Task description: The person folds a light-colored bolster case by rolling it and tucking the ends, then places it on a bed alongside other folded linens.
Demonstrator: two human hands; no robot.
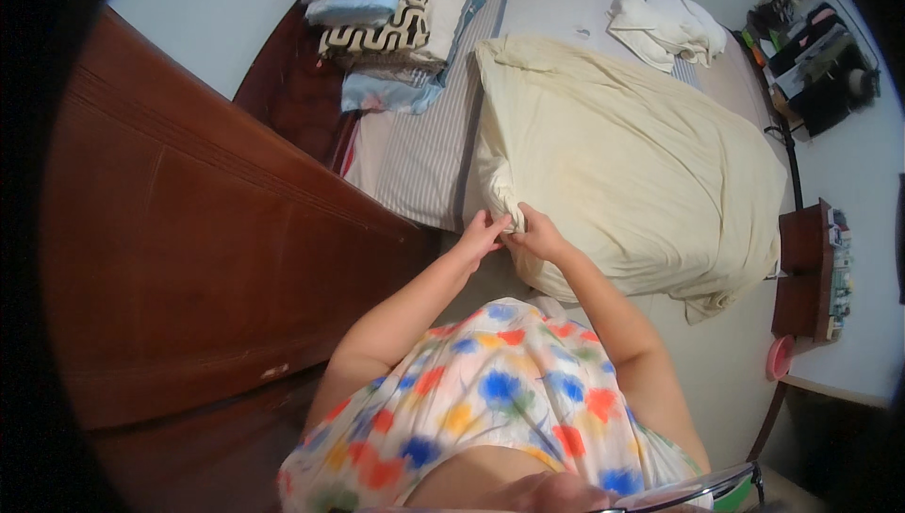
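Observation:
A pale yellow cloth cover [622, 152], wrinkled and spread wide, lies over the near part of the bed and hangs past its front edge. Its near left corner is bunched between my hands. My left hand [483, 236] pinches the gathered cloth from the left, thumb on top. My right hand [539, 233] grips the same bunch from the right, its fingers partly hidden by the folds. The two hands almost touch. Beneath the cover shows a striped grey and beige bed sheet [431, 152].
Folded bedding [382, 32] is stacked at the back left. A brown wooden wardrobe [191, 230] stands close on the left. A crumpled white cloth [668, 25] lies on the bed's far right. At the right are a wooden cabinet [802, 272] and a pink basin [780, 357].

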